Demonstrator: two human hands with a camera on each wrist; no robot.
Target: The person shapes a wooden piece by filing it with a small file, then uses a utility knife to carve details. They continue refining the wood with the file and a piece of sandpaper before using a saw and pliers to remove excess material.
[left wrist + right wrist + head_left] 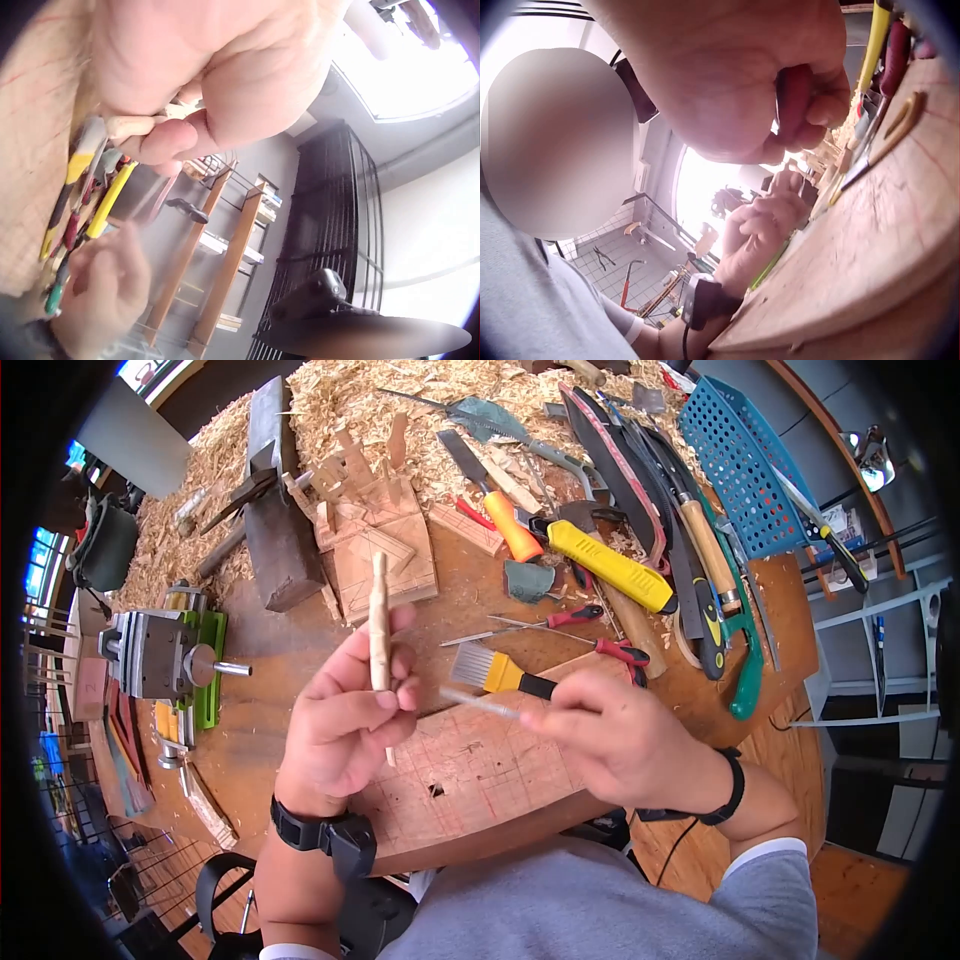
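The left hand holds a slim, pale carved wooden stick upright between thumb and fingers, above the marked board. To its right, the right hand curls around a tool whose thin grey shaft points at the stick without touching it. In the right wrist view a dark red handle shows inside the right fist, and the left hand is beyond it. The left wrist view shows the stick's pale end by the left fingertips, with the right hand blurred below.
Below the hands lies a board with red lines. Behind it are a yellow-handled brush, red-handled tools, a yellow cutter, saws and a blue basket. A vise stands left; wood shavings cover the back.
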